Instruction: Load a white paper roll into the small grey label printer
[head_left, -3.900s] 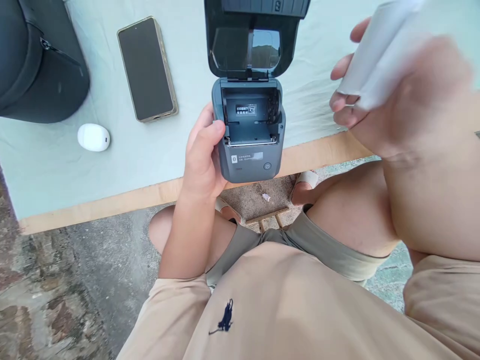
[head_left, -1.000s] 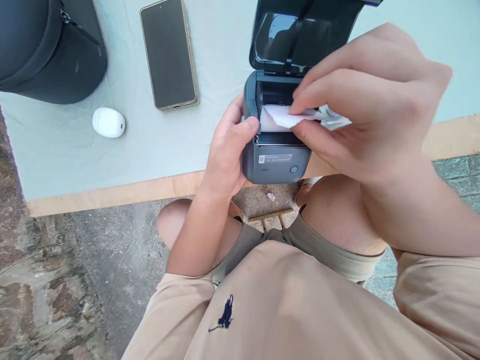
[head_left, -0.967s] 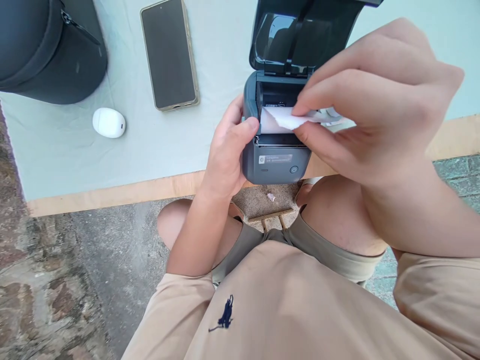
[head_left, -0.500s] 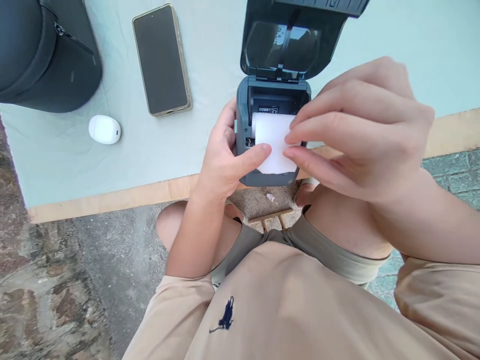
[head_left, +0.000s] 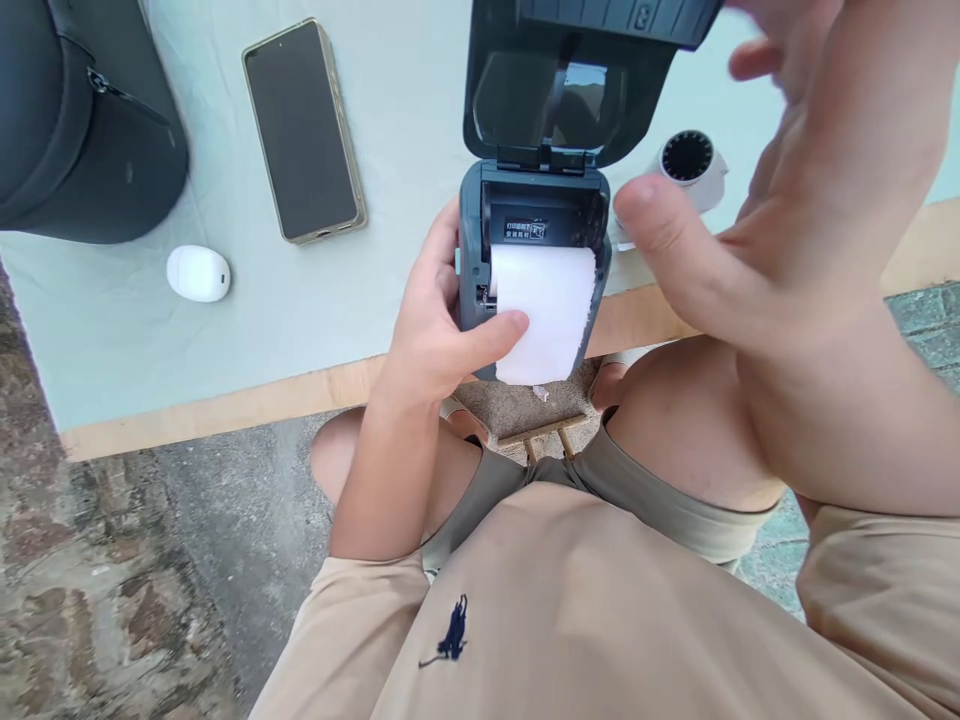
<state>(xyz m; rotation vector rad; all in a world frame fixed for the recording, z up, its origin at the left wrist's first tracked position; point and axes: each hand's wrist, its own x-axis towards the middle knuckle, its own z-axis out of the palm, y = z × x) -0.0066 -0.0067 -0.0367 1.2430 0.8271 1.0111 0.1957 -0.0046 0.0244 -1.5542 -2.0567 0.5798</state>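
Note:
A small dark label printer point(head_left: 470, 330) with its lid point(head_left: 555, 100) swung up is held over the table's front edge. My left hand point(head_left: 442, 330) wraps its left side, the thumb pressing on a white paper roll point(head_left: 544, 310) inside. The loose end of that paper hangs over the printer's front edge. My right hand point(head_left: 780, 190) is beside the raised lid, thumb and fingers spread wide; its upper fingers are partly cut off by the frame and blurred. Behind it stands a white object with a round dark grille point(head_left: 686, 165), partly hidden by the hand.
On the pale cloth-covered table point(head_left: 405, 90) lie a smartphone point(head_left: 304, 130) and a white oval case point(head_left: 198, 273). A black zippered bag point(head_left: 90, 130) stands at the back left. A wooden edge point(head_left: 225, 405) runs along the table's front.
My right hand has let go of the paper and moved up and right, opening beside the lid. More paper hangs over the printer's front. The white object with the grille has come into view.

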